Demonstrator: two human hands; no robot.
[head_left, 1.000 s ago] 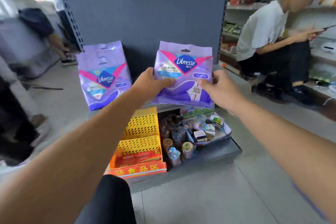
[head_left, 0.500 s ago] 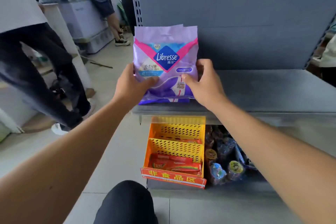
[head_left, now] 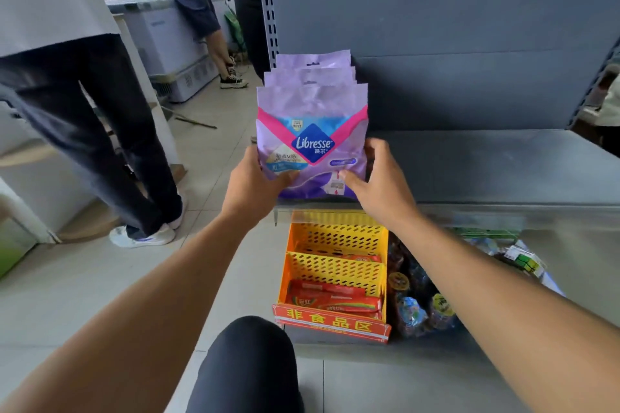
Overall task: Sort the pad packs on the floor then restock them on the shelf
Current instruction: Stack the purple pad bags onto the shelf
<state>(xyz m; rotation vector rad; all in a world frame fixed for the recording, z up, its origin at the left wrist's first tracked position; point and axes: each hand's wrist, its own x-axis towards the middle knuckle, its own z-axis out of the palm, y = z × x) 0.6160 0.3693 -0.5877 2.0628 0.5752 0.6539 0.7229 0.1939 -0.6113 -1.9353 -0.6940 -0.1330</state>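
1. We were in a small retail shop, crouched on its pale tiled floor [head_left: 100,295].
2. At twelve o'clock stood a grey metal gondola shelf [head_left: 486,171] with a slotted upright [head_left: 268,0] and a plain back panel, typical store fixtures.
3. On it stood branded purple pad packs [head_left: 312,131], lined up one behind another.
4. At six o'clock, on the base shelf below, a yellow perforated display bin [head_left: 335,265] carried a red printed sign [head_left: 332,323] and wrapped goods, with packaged snacks [head_left: 416,308] beside it.
5. At ten o'clock a chest freezer [head_left: 174,40] stood with people around it.
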